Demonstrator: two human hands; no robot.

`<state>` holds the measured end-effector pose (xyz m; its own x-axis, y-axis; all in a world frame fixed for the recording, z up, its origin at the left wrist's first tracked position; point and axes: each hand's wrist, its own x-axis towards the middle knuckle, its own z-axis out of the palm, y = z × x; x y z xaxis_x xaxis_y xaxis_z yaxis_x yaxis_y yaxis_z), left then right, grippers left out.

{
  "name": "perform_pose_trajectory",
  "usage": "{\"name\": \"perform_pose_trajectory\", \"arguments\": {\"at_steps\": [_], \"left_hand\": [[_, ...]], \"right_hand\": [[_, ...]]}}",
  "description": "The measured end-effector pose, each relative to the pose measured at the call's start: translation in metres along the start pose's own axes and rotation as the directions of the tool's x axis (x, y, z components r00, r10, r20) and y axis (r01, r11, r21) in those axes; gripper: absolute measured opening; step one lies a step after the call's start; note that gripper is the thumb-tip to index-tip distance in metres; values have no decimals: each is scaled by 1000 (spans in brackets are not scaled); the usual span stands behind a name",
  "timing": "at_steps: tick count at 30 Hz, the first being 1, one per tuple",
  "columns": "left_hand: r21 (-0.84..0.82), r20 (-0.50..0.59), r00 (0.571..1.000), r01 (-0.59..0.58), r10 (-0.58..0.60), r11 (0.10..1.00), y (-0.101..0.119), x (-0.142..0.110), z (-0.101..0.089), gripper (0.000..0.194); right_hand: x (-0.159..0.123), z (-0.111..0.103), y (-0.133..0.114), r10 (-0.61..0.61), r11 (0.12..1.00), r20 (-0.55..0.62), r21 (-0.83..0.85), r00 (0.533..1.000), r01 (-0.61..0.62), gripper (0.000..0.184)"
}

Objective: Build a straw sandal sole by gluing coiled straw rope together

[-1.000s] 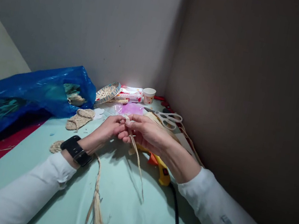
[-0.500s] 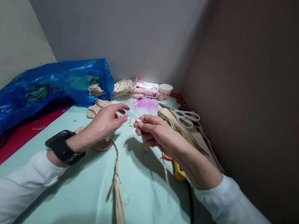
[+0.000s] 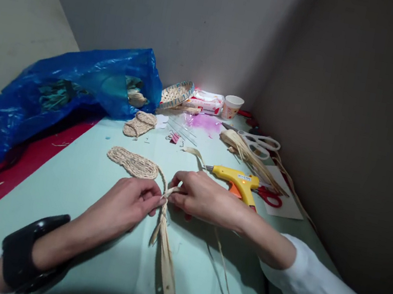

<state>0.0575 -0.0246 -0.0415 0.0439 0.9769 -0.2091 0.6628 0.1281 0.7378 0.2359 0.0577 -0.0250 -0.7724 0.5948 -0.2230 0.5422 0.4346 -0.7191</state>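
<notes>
My left hand [image 3: 137,200] pinches a pale straw braid [image 3: 164,212] in the middle of the table. From the pinch, loose flat strands [image 3: 167,283] run toward me. The braid's far end joins a coiled, sole-shaped woven piece [image 3: 133,162] lying flat. Close by on the right, my right hand [image 3: 197,195] closes its fingertips on a pale dried strip [image 3: 173,191] that meets the braid. Its exact crossing is partly hidden by the fingers. A thin strand [image 3: 222,260] trails below my right hand.
Beyond my right hand lie a yellow glue gun [image 3: 238,179], red-handled scissors [image 3: 270,197], white-handled scissors [image 3: 260,142] and a straw bundle [image 3: 244,155]. Further back are a paper cup [image 3: 233,107], a shallow basket [image 3: 177,95] and pink clips [image 3: 173,137]. A blue plastic bag [image 3: 95,76] sits left.
Both hands have come down toward me, from above the clips to the braid. My left hand has closed on the braid; my right hand has brought the pale strip to it.
</notes>
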Motion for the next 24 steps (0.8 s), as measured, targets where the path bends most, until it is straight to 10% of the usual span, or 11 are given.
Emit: {"name": "perform_pose_trajectory", "arguments": {"at_steps": [6,24], "left_hand": [[-414,96,991,130,-98,901,1,6,6,27],[-672,136,975,220,-174,707,4,4,7,31]], "right_hand": [[1,3,0,7,984,52,179,999,-17,18],[19,19,19,58,812,-159,581,986,46,23]]}}
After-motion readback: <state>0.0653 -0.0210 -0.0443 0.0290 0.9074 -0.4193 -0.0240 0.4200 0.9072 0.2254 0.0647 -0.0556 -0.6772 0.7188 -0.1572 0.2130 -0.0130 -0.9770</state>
